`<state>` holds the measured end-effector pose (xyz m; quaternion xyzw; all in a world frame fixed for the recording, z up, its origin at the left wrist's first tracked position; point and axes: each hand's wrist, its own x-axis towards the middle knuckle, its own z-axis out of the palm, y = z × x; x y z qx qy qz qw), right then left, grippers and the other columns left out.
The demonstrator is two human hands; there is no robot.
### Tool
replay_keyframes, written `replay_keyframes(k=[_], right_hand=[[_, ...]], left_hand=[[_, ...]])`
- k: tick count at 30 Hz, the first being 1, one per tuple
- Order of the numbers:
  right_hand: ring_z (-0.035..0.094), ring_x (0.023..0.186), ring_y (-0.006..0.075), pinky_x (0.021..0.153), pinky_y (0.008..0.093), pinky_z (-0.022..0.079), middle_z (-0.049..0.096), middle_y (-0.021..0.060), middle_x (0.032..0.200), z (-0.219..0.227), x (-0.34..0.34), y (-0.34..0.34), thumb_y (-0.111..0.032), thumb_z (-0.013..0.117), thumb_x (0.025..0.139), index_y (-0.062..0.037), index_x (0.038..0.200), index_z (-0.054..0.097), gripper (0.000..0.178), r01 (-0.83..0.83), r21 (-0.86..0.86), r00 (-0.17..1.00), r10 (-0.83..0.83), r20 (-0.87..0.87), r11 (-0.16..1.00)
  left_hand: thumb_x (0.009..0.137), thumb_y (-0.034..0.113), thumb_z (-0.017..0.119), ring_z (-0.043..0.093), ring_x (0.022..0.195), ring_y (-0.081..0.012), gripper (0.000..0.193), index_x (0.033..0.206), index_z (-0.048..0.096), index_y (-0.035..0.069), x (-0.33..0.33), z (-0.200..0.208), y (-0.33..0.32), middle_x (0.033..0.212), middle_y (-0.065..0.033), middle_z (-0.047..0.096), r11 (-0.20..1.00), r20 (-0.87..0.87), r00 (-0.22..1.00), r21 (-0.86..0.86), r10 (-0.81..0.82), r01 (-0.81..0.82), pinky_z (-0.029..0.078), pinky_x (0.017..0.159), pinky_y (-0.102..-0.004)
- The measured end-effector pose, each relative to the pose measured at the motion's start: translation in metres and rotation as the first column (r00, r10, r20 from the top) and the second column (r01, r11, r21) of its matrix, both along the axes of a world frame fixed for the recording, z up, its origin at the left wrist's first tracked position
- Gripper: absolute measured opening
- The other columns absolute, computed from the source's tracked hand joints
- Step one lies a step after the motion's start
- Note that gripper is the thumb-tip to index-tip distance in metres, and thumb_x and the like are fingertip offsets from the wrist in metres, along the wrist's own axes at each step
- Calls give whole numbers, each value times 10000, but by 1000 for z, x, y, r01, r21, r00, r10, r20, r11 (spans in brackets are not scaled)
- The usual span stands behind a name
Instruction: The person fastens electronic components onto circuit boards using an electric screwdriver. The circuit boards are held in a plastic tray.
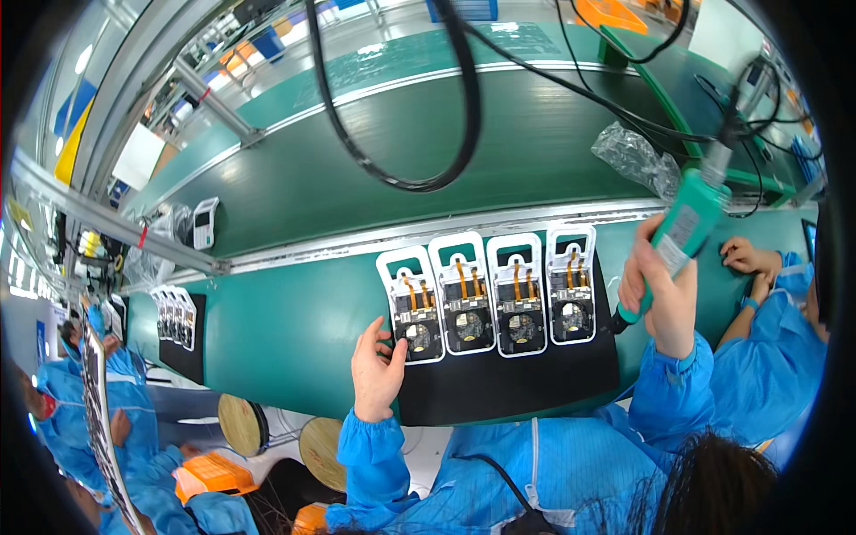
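Observation:
Four-sided white device housings stand in a row on a black mat (508,392), with dark circuit boards and orange ribbon cables showing inside. My left hand (376,370) is at the lower left of the leftmost housing (419,334), fingers apart and thumb by its edge. It does not grip the housing. My right hand (664,285) is wrapped round a green electric screwdriver (685,218), held tilted to the right of the rightmost housing (572,312). The driver's dark tip end (621,321) points down toward the mat's right side.
Behind a metal rail runs a green conveyor belt (401,134), with a clear plastic bag (635,159) on it. Black cables (468,98) hang overhead. A co-worker's hand (749,257) rests at the right. More housings (176,316) stand on another mat at the left.

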<state>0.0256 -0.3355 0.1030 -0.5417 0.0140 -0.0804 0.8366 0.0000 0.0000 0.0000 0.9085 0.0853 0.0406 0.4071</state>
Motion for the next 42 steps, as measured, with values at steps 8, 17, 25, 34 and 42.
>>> replay_keyframes(k=[8, 17, 25, 34, 42], right_hand=[[565, 568, 245, 525, 348, 430, 560, 142, 652, -36, 85, -36, -253, 639, 786, 23, 869, 486, 327, 277, -826, 959, -96, 265, 491], [542, 911, 385, 768, 420, 439, 545, 239, 960, -109, 152, -43, -214, 623, 765, 5, 1067, 408, 431, 69, -933, 995, 47, 91, 352], [528, 907, 325, 780, 407, 436, 520, 148, 974, -128, 144, -45, -174, 616, 767, -36, 997, 519, 285, 284, -898, 950, 31, 312, 337], [529, 897, 339, 763, 400, 439, 500, 157, 964, -94, -45, -49, -250, 595, 806, -26, 1077, 490, 367, -137, -934, 976, -116, -184, 331], [493, 669, 177, 609, 289, 420, 495, 97, 817, -98, -88, -10, -230, 609, 806, 21, 1018, 535, 337, 72, -807, 873, -428, -232, 586]], left_hand=[[750, 122, 670, 514, 654, -83, 384, 1052, 534, -72, 17, -24, 17, 771, -44, 550, 960, -148, 989, -275, 3, -44, 437, 559, -222], [912, 126, 451, 532, 969, -146, 207, 1050, 487, -24, 22, -10, 0, 1033, -100, 576, 647, -120, 986, -762, -112, -20, 400, 866, -276], [934, 139, 310, 477, 1119, -215, 369, 1235, 392, -57, 27, -11, 0, 1230, -141, 482, 431, -147, 965, -901, -217, -41, 365, 961, -324], [925, 88, 334, 439, 1167, -218, 436, 1337, 247, -23, 28, -2, 9, 1303, -142, 405, 473, -109, 932, -878, -345, 73, 358, 982, -326], [877, -28, 426, 501, 1094, -213, 523, 1355, 216, 4, 58, 15, 12, 1269, -130, 446, 394, -70, 893, -911, -445, 125, 425, 918, -326]])
